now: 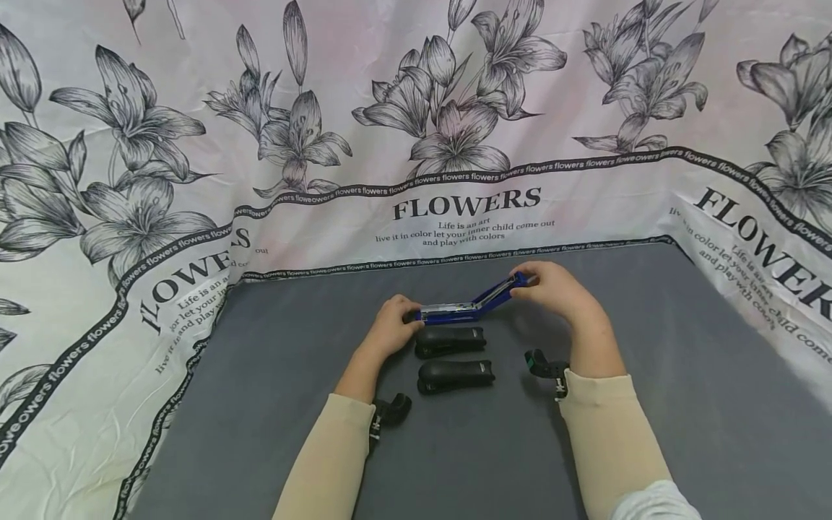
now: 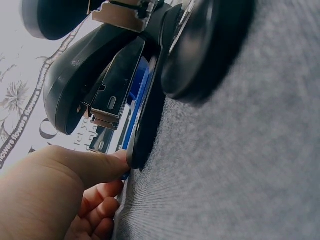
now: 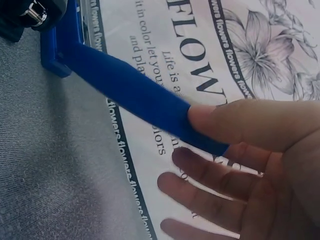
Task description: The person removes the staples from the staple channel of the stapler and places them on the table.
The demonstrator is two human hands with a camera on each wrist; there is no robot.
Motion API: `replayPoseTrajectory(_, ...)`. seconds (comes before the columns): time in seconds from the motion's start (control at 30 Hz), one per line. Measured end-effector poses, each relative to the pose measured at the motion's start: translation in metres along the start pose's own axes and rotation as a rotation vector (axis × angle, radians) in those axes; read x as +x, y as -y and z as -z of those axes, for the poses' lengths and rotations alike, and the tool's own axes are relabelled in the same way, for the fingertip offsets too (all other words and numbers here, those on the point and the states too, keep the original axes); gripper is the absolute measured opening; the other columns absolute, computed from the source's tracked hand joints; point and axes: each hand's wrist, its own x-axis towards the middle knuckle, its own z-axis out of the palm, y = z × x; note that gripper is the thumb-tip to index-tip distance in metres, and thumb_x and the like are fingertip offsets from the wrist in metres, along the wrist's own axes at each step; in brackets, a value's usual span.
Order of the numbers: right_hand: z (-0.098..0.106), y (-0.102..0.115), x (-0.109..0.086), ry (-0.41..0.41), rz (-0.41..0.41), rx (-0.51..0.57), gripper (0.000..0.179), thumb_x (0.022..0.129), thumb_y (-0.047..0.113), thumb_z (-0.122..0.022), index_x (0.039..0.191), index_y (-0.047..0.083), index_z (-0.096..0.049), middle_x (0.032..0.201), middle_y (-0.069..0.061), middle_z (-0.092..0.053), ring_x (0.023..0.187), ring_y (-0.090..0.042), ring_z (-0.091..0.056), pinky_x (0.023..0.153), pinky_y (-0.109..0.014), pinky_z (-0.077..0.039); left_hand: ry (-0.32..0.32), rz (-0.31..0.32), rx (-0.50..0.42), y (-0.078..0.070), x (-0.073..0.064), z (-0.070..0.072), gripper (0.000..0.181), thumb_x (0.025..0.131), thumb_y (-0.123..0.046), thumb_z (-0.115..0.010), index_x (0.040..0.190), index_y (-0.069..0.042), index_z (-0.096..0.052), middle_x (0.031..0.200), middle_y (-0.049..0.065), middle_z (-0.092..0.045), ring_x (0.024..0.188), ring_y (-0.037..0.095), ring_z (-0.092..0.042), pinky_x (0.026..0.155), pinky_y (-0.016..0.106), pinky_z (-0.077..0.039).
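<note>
A blue stapler lies folded wide open near the far side of the table, its metal staple channel facing up. At its left end, my left hand pinches the base between thumb and fingers. The thumb and index finger of my right hand grip the raised blue arm at the other end, while the remaining fingers spread below it. Two black staplers lie side by side just nearer to me, the farther one close to the blue one and the nearer one in front.
Grey cloth covers the table. A white flower-printed curtain hangs along the back and both sides, close behind the blue stapler. Dark wrist-worn devices stick out from the left sleeve and the right sleeve.
</note>
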Motion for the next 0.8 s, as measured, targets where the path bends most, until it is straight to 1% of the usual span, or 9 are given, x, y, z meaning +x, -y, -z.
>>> replayPoseTrajectory(0.07, 0.0011, 0.0015, -0.0009, 0.002, -0.008, -0.026, 0.043, 0.099, 0.021, -0.068, 0.135, -0.002, -0.061, 0.123, -0.024, -0.064, 0.113, -0.041, -0.060, 0.090, -0.058, -0.049, -0.001, -0.003, 0.006, -0.0011, 0.0009, 0.0014, 0.035, 0.097, -0.016, -0.074, 0.129, -0.004, -0.071, 0.116, 0.009, -0.060, 0.107, 0.027, -0.055, 0.095, 0.046, -0.045)
replayPoseTrajectory(0.13, 0.0014, 0.0026, -0.0014, 0.008, -0.024, -0.051, 0.043, 0.099, 0.021, -0.067, 0.135, -0.002, -0.060, 0.125, -0.025, -0.062, 0.112, -0.041, -0.059, 0.090, -0.057, -0.048, -0.002, -0.005, 0.013, -0.0016, 0.0014, 0.0022, 0.035, 0.097, -0.015, -0.074, 0.129, -0.004, -0.070, 0.116, 0.010, -0.060, 0.107, 0.027, -0.055, 0.095, 0.047, -0.045)
replayPoseTrajectory(0.37, -0.0014, -0.0009, -0.0024, 0.056, -0.115, -0.147, 0.047, 0.100, 0.019, -0.063, 0.140, -0.004, -0.056, 0.139, -0.031, -0.053, 0.124, -0.047, -0.053, 0.100, -0.062, -0.043, 0.006, -0.020, 0.008, -0.0018, 0.0001, 0.0010, 0.035, 0.096, -0.015, -0.074, 0.128, -0.003, -0.071, 0.114, 0.009, -0.060, 0.102, 0.026, -0.054, 0.091, 0.046, -0.045)
replayPoseTrajectory(0.47, -0.0024, -0.0026, -0.0021, 0.080, -0.143, -0.170, 0.048, 0.099, 0.018, -0.062, 0.140, -0.005, -0.056, 0.140, -0.032, -0.052, 0.123, -0.048, -0.053, 0.099, -0.063, -0.043, 0.000, -0.018, 0.007, -0.0018, -0.0004, 0.0004, 0.034, 0.096, -0.015, -0.074, 0.128, -0.003, -0.071, 0.115, 0.009, -0.061, 0.103, 0.026, -0.055, 0.092, 0.046, -0.045)
replayPoseTrajectory(0.6, -0.0035, -0.0023, -0.0001, 0.085, -0.147, -0.177, 0.049, 0.098, 0.016, -0.062, 0.142, -0.006, -0.056, 0.142, -0.032, -0.052, 0.125, -0.048, -0.053, 0.100, -0.062, -0.042, -0.014, -0.014, -0.005, -0.0018, -0.0006, 0.0006, 0.035, 0.096, -0.015, -0.075, 0.128, -0.002, -0.071, 0.117, 0.011, -0.061, 0.108, 0.028, -0.055, 0.096, 0.047, -0.045)
replayPoseTrajectory(0.73, -0.0048, -0.0007, 0.0007, 0.079, -0.123, -0.172, 0.056, 0.097, 0.016, -0.065, 0.147, -0.005, -0.050, 0.146, -0.031, -0.049, 0.132, -0.049, -0.047, 0.105, -0.063, -0.038, -0.016, -0.006, -0.010, -0.0022, -0.0004, 0.0001, 0.035, 0.095, -0.015, -0.075, 0.127, -0.002, -0.071, 0.116, 0.010, -0.061, 0.106, 0.027, -0.055, 0.095, 0.047, -0.045)
replayPoseTrajectory(0.8, -0.0058, 0.0000, 0.0000, 0.078, -0.110, -0.161, 0.060, 0.096, 0.017, -0.067, 0.149, -0.005, -0.047, 0.147, -0.031, -0.048, 0.132, -0.050, -0.046, 0.105, -0.063, -0.038, -0.011, -0.002, -0.004, -0.0026, -0.0004, -0.0009, 0.034, 0.096, -0.016, -0.075, 0.127, -0.003, -0.071, 0.116, 0.008, -0.061, 0.105, 0.026, -0.055, 0.093, 0.046, -0.046)
